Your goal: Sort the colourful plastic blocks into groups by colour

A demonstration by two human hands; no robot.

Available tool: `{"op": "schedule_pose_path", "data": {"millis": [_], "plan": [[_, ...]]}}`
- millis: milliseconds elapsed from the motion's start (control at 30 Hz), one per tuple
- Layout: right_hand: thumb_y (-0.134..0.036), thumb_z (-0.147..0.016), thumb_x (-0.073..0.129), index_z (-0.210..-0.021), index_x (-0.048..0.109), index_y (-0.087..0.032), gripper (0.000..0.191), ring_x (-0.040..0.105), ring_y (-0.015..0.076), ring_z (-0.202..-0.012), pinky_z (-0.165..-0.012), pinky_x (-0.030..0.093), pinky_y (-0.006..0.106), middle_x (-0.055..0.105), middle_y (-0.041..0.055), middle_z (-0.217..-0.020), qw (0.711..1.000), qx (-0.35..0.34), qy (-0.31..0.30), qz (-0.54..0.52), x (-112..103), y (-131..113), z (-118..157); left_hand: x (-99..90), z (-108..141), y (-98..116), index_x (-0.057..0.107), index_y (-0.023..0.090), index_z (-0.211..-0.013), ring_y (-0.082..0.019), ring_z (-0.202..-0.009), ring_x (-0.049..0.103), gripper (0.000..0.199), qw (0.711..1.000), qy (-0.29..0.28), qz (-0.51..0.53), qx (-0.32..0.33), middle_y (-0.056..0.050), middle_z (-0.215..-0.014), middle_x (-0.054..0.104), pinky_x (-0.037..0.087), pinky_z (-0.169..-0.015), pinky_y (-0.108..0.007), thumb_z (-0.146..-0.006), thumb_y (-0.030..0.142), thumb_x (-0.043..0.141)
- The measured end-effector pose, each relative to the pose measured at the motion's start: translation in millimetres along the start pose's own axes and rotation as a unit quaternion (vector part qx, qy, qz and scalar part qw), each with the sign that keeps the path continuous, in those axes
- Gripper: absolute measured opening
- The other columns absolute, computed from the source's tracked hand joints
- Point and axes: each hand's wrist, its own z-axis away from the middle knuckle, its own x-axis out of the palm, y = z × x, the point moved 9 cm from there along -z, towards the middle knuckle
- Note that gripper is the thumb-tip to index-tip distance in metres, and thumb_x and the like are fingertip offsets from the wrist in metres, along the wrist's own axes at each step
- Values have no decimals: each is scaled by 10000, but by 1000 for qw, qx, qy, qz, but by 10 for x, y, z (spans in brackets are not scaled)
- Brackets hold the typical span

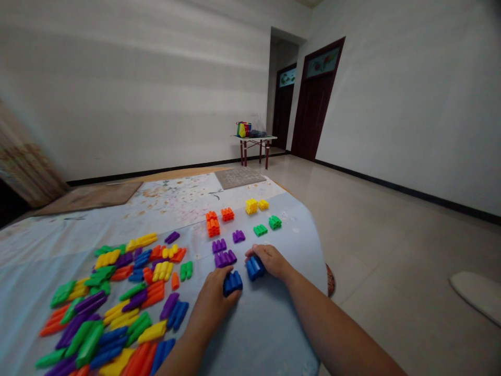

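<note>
My left hand (215,295) is closed around a dark blue block (233,282), thumb and fingers at its sides. Just right of it, my right hand (270,261) grips another blue block (255,267) near the table's right side. A small gap separates the two blue blocks. Beyond my hands stand purple blocks (225,258), orange blocks (213,226), green blocks (275,222) and yellow blocks (251,206), in small groups by colour. A mixed heap of coloured blocks, with a yellow block (153,331) at its near side, spreads left of my left hand.
The table has a pale flowered cloth (183,190). A grey mat (239,178) and a brown mat (97,197) lie at its far side. Farther off, a small table (256,139) holds a colourful bag (243,129). A white object (475,293) is on the floor at right.
</note>
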Motion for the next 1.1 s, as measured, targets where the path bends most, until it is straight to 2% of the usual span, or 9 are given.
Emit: {"op": "schedule_pose_path", "data": {"millis": [733,867,933,967,1033,1100], "plan": [[-544,-879,356,-881,738,-137,558,656,212,-773,-763,486,347,727,78,-787,1000,1,-13,16,12,-55,79,28,70,58,538,144,-1221,-245,-1158,495,553,1000,2,1,-7,-135,-1228,572,342,-1040,-399,-685,268,590],[-578,-870,354,-905,720,-139,572,663,218,-817,-746,486,344,725,86,-807,1000,-5,9,-24,-37,-52,73,20,70,78,492,135,-1278,-252,-1194,474,674,1000,-17,6,-9,-141,-1280,543,328,-1062,-401,-648,307,658],[-603,-868,333,-919,707,-143,595,660,226,-839,-685,483,328,721,103,-851,997,-25,58,-49,-168,-91,67,-138,127,121,465,160,-1306,-268,-1210,465,780,1000,-8,25,-9,-133,-1323,517,344,-1056,-415,-608,406,711],[-611,-868,325,-913,703,-146,602,655,226,-836,-658,478,321,717,111,-869,993,-40,94,-58,-265,-126,72,-288,177,146,476,179,-1296,-271,-1199,474,784,999,13,38,-8,-121,-1327,517,365,-1040,-418,-606,469,707],[-616,-874,313,-861,698,-152,603,637,214,-785,-631,465,315,710,118,-859,980,-69,176,-64,-480,-217,115,-739,333,145,553,205,-1195,-243,-1077,547,611,992,102,67,-13,-86,-1247,576,444,-942,-390,-701,563,584],[-613,-882,306,-776,681,-156,602,596,187,-671,-599,447,308,691,102,-752,961,-85,255,-65,-659,-325,208,-1286,569,56,634,192,-928,-199,-947,583,459,969,225,95,-23,-54,-1011,657,474,-843,-329,-814,561,387]]}}
